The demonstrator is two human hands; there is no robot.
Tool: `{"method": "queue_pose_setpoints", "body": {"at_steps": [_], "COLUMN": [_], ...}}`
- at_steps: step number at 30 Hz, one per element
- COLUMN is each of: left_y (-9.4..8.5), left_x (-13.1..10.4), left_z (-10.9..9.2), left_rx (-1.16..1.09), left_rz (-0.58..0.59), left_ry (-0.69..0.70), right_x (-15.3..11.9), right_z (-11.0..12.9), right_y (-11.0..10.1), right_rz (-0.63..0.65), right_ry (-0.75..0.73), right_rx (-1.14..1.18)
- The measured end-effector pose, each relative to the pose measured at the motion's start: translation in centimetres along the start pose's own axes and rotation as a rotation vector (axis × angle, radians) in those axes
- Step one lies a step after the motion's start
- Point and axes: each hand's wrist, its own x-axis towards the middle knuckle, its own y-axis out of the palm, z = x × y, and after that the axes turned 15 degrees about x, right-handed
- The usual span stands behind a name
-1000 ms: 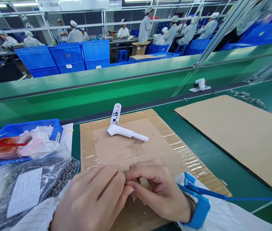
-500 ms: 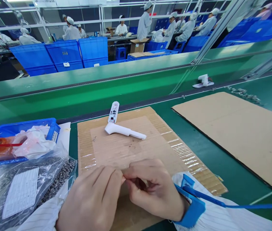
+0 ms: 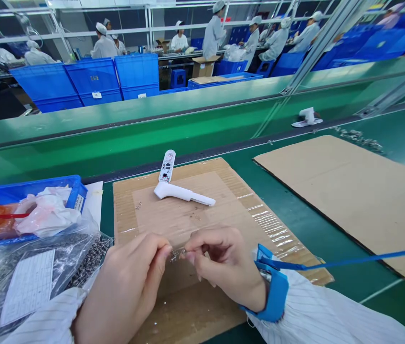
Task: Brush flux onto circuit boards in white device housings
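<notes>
Small metal springs (image 3: pixel 176 255), tangled together, span the gap between my two hands above the cardboard sheet (image 3: pixel 202 315). My left hand (image 3: pixel 131 282) pinches one end of the cluster between thumb and forefinger. At the other end, my right hand (image 3: pixel 226 267) pinches it too, with a blue strap (image 3: pixel 276 296) round the wrist. Beyond them lies a white handle-shaped part (image 3: pixel 183 193), touching a slim white piece with a circuit board (image 3: pixel 167 166). A few tiny metal bits (image 3: pixel 138 205) rest on the cardboard's left side.
At the left are a clear bag of small metal parts (image 3: pixel 90 260) and a blue tray (image 3: pixel 80 191). Another cardboard sheet (image 3: pixel 353 191) lies right, with a white part (image 3: pixel 308 117) beyond. People work past the green barrier (image 3: pixel 188 129).
My hands have moved apart, and the springs between them now show. The blue strap's cord has lifted and pulled straighter. The view has shifted slightly.
</notes>
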Motion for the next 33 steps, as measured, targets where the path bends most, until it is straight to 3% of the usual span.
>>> {"method": "queue_pose_setpoints", "body": {"at_steps": [4,7,14,18,22,26,33], "left_y": [0.4,0.7,0.4,-0.2,-0.4,-0.2,1.0], "left_x": [-0.2,-0.3,-0.4,-0.7,-0.8,-0.8,-1.9], "left_z": [-0.1,0.2,0.5,0.5,0.7,0.6,0.6], "left_rx": [0.231,0.330,0.502,0.567,0.576,0.554,0.533], "left_rz": [-0.172,-0.251,-0.395,-0.369,-0.372,-0.373,-0.440], "left_ry": [0.141,0.244,0.568,0.672,0.730,0.777,0.626], "right_x": [0.0,0.2,0.5,0.4,0.3,0.2,0.0], "right_z": [0.1,0.1,0.0,0.1,0.0,-0.2,-0.8], "right_y": [-0.1,-0.2,0.0,0.1,0.1,-0.2,0.0], "right_rz": [-0.003,0.001,0.066,0.107,0.185,0.167,0.118], "right_ry": [-0.133,-0.142,0.246,0.306,0.335,0.425,0.548], "right_rx": [-0.159,-0.184,0.089,0.145,0.228,0.272,0.542]}}
